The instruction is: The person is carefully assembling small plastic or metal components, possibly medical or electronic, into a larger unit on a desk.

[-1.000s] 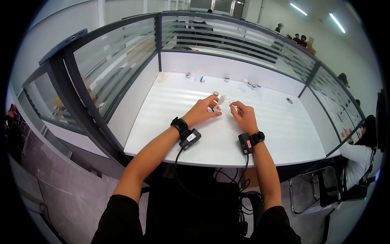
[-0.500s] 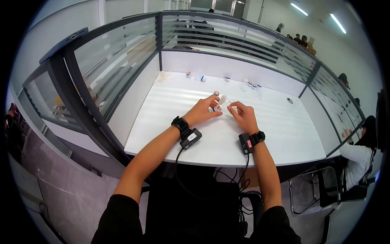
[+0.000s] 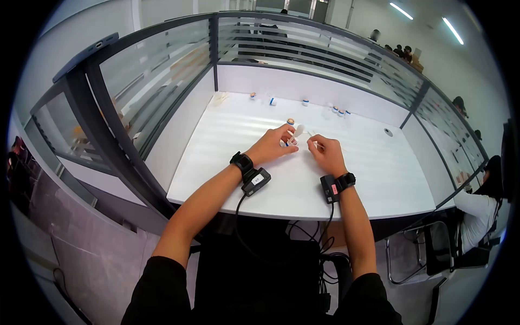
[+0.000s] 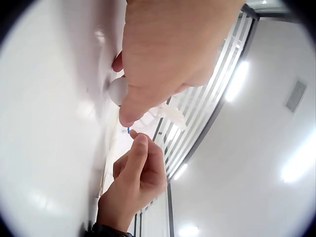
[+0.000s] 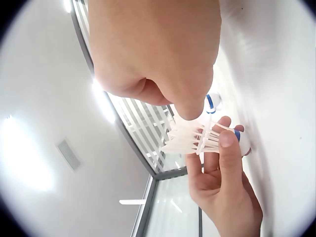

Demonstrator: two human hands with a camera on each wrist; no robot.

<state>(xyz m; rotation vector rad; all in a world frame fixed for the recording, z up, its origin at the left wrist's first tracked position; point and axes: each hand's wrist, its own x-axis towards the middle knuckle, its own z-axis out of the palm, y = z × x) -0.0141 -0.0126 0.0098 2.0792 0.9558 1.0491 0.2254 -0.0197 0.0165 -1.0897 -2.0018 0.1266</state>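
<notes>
My left hand (image 3: 271,147) (image 5: 229,200) grips a white shuttlecock (image 5: 202,140) by its blue-banded base, thumb on the near side and fingers behind. Its feather skirt points toward my right hand (image 3: 327,154) (image 4: 136,182). In the right wrist view, the right fingertips overlap the feather edge. Thumb and index finger of that hand pinch together at a thin white feather piece; the exact contact is partly hidden. A round white base (image 4: 117,91) pokes out from under my left hand in the left wrist view. Just beyond the left fingers stands another shuttlecock base (image 3: 291,122).
Along the back of the white desk (image 3: 233,179) lie several blue-banded pieces, among them one at the left (image 3: 272,102) and one in the middle (image 3: 305,102). Pale scraps (image 3: 221,98) lie in the back left corner. A partition surrounds the desk; a seated person is at right.
The head view has tilted slightly, so the desk items sit higher in it. My left hand keeps its grip, while the right fingertips have shifted only slightly beside the feathers.
</notes>
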